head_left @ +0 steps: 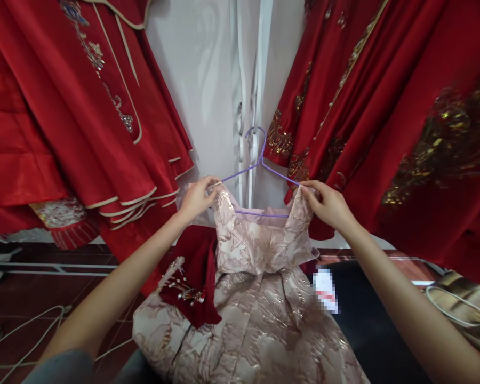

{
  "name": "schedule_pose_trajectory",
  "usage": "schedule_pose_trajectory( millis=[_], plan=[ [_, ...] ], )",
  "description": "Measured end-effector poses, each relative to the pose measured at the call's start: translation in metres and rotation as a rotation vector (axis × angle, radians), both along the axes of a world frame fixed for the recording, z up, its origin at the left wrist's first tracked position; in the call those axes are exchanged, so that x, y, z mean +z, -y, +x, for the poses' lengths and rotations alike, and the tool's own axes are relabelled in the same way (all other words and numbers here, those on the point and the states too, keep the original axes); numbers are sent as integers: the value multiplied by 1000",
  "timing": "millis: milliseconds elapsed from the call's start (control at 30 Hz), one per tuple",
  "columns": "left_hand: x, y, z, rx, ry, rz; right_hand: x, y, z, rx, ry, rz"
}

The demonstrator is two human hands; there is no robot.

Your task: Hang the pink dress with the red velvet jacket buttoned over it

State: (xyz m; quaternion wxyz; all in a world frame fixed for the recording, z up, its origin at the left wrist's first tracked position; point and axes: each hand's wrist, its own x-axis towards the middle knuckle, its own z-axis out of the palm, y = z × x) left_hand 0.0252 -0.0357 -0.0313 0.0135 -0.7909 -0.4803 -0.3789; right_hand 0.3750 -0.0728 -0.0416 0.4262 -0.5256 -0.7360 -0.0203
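Note:
A pale pink brocade dress (pixel 256 288) hangs from a purple wire hanger (pixel 259 160) held up in front of me. My left hand (pixel 198 197) pinches the dress's left shoulder at the hanger's left end. My right hand (pixel 328 205) grips the right shoulder at the hanger's right end. A dark red velvet piece with pearl beading (pixel 194 280) lies over the dress's left side, under my left forearm.
Red embroidered gowns hang at the left (pixel 76 106) and at the right (pixel 392 117). A white wall with a door frame (pixel 248 80) stands behind the hanger. White cables (pixel 32 325) trail on the dark red floor at the left. A basket-like object (pixel 464 304) sits low right.

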Motion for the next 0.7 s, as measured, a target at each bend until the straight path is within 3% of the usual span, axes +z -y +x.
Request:
schedule_pose_trajectory(
  millis=[100,233,367,433,533,600,700],
  plan=[
    [-14,5,-9,156,-150,-98,-2,1,3,-7,28,4],
    [-42,20,-18,275,-89,-231,-2,-1,3,-30,21,15],
    [-69,61,-12,259,-9,-326,-4,-6,1,-23,-12,-14],
    [-78,84,-9,186,-64,-407,-5,-7,1,-15,-39,-26],
    [-77,98,-17,103,-296,-643,-6,-10,1,-2,-94,-64],
    [-70,87,-33,84,-363,-780,-5,-12,2,6,-136,-107],
    [-54,50,-61,-71,-85,-992,-6,-20,5,24,-192,-160]
  ],
)
